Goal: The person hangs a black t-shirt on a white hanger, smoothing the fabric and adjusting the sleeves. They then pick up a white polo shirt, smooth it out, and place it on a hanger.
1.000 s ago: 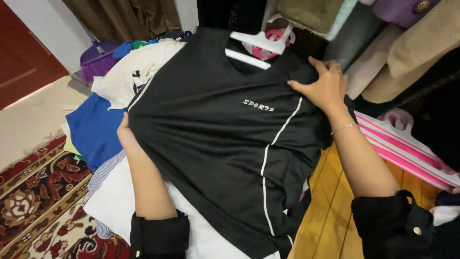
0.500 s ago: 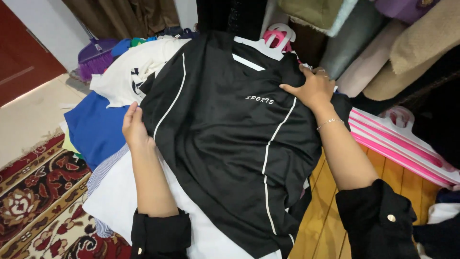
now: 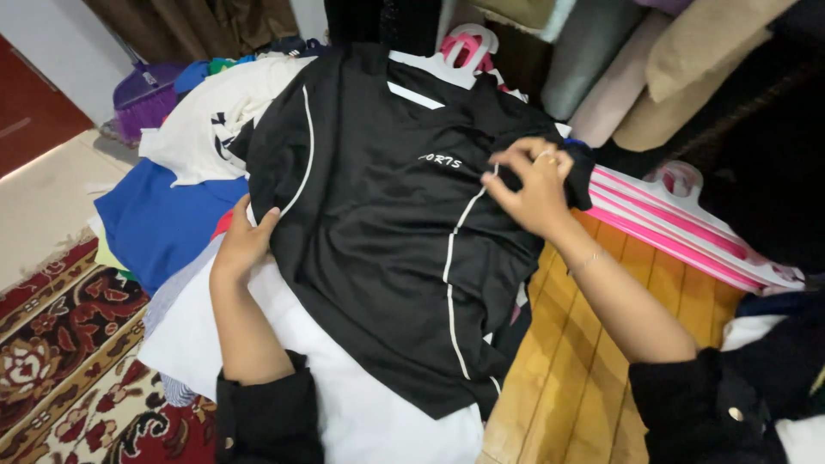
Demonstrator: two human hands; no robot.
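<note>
A black sports shirt (image 3: 378,232) with white piping lies spread on top of a pile of clothes, a white hanger (image 3: 447,64) at its collar. My left hand (image 3: 245,241) rests flat on the shirt's left edge, fingers together. My right hand (image 3: 533,185) pinches the shirt's right sleeve fabric near the chest, pulling it inward. Both forearms are bare with black sleeves pushed up.
Under the shirt lie a white garment (image 3: 361,412), a blue one (image 3: 159,219) and a cream one (image 3: 215,120). Pink and white hangers (image 3: 679,232) lie stacked at the right on a wooden surface (image 3: 584,361). Fabric rolls (image 3: 636,77) lean behind. A patterned rug (image 3: 60,361) covers the floor at left.
The shirt has shifted up and away on the pile. My right hand moved inward from the sleeve's edge and now pinches the fabric. My left hand slid down along the left edge.
</note>
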